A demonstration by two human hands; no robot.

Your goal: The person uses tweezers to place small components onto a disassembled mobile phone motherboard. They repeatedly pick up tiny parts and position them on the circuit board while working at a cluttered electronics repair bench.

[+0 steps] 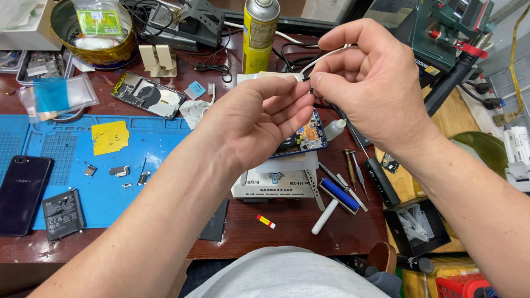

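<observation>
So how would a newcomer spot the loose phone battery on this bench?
Start at the blue work mat on the left of the wooden bench. At its lower left edge lies a dark glossy phone; the flat black rectangular battery sits right of it, smaller, matte, with a white label.

Both hands, left hand (256, 118) and right hand (367, 83), pinch a white cable (326, 55) above the opened phone (306, 138)

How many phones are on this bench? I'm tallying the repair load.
3: a black phone lying back-up at the mat's left edge, an opened phone with its back off above the mat, and a blue-edged opened phone under the hands. Others may be hidden.
</observation>
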